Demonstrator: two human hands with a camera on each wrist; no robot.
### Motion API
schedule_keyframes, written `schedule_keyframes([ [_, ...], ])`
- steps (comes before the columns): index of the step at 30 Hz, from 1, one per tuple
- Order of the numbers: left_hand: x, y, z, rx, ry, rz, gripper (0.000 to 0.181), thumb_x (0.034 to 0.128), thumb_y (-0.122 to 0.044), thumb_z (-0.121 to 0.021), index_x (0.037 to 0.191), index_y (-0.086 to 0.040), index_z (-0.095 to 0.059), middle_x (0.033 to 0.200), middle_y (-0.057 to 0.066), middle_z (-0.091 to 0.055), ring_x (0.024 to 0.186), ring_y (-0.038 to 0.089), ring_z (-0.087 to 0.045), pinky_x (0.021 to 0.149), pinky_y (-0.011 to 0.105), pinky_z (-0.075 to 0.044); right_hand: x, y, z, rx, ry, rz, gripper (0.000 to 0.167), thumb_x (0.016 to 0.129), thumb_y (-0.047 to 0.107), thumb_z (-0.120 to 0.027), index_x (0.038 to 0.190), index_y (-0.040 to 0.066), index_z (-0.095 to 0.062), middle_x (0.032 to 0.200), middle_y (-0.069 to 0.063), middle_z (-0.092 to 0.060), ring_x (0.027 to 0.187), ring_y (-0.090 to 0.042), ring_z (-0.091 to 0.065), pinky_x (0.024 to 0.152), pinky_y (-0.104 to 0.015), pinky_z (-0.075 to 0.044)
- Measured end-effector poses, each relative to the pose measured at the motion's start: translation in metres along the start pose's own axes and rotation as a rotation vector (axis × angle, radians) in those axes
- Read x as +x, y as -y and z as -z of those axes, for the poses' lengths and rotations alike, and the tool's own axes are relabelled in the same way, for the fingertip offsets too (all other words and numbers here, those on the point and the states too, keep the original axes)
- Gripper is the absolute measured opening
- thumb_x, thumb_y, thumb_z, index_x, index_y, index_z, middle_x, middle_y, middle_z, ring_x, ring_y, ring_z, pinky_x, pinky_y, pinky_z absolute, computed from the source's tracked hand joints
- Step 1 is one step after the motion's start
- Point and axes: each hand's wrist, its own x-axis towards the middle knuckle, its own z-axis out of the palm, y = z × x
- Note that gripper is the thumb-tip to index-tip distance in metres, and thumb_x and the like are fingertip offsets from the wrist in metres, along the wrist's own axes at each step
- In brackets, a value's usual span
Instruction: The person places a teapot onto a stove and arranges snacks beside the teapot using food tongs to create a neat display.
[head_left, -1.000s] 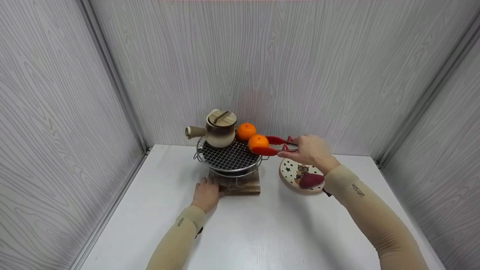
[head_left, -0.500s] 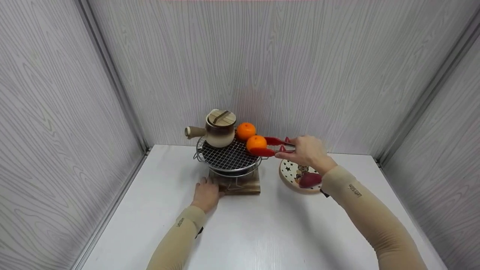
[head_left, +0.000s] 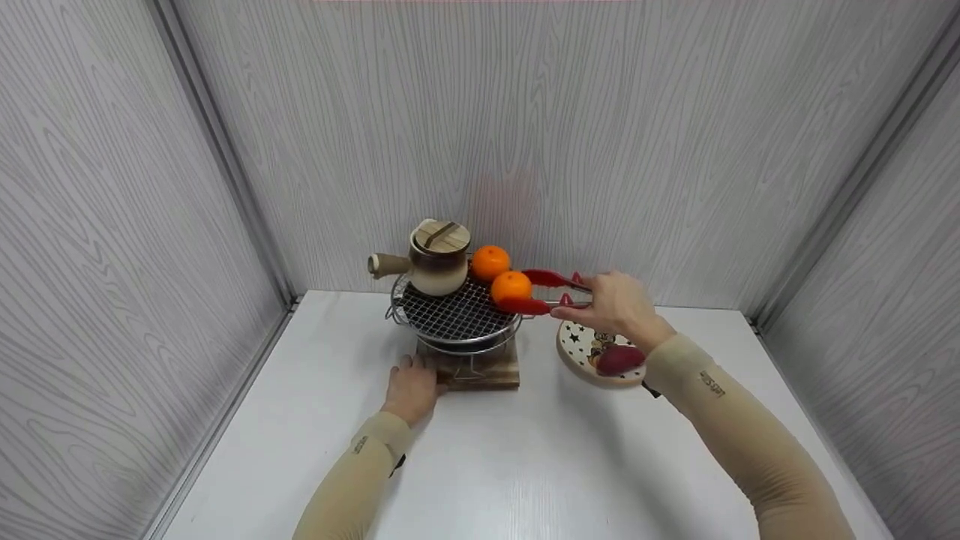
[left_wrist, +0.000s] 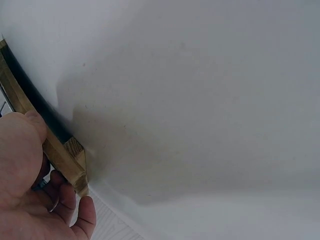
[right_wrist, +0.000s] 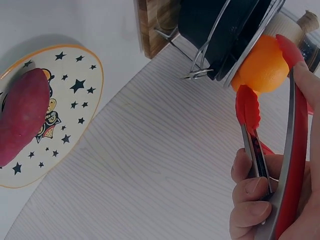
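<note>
My right hand [head_left: 619, 304] grips red-tipped tongs [right_wrist: 295, 165] from the right. Their tips stand on either side of the front orange [head_left: 511, 288], which sits at the right of the round wire grill [head_left: 450, 319]. A second orange [head_left: 490, 263] sits just behind it, beside a brown and cream pot [head_left: 439, 270] with a wooden lid and a side handle. My left hand [head_left: 410, 390] holds the near left corner of the wooden board [head_left: 491, 371] under the grill. In the left wrist view, thumb and fingers lie on different sides of that board [left_wrist: 65, 162].
A star-patterned plate [head_left: 576, 341] with a dark red sweet potato [head_left: 621, 360] on it stands right of the grill, below my right forearm. Grey wood-grain panels [head_left: 495, 135] close off the back and sides of the white table [head_left: 510, 465].
The tongs and the front orange have shifted slightly left over the grill. Their arms now stand a little wider apart. My left hand keeps its place at the board.
</note>
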Motion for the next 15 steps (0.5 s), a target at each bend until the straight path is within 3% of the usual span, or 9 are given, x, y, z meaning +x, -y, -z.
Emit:
schedule_keyframes([
  [6,0.001,0.0,-0.002,-0.016,-0.006,-0.001,0.067,0.1013,-0.046,-0.081,0.136,0.01,-0.066,0.127,0.025,-0.071,0.115,0.04,-0.065,0.093,0.057,-0.062,-0.003,-0.007,0.003,0.036,-0.013,-0.009,0.081,0.089,0.083,-0.075,0.115,0.007,-0.078,0.074,0.002,-0.044,0.066,-0.017,-0.042,0.055,-0.031,-0.029],
  [15,0.001,0.001,0.0,-0.034,0.001,0.003,0.069,0.1003,-0.043,-0.083,0.141,0.008,-0.065,0.126,0.025,-0.072,0.113,0.04,-0.066,0.095,0.059,-0.062,-0.008,-0.023,0.007,0.046,-0.042,0.016,0.094,0.087,0.087,-0.074,0.133,0.005,-0.076,0.072,0.002,-0.037,0.062,-0.014,-0.033,0.053,-0.03,-0.025],
])
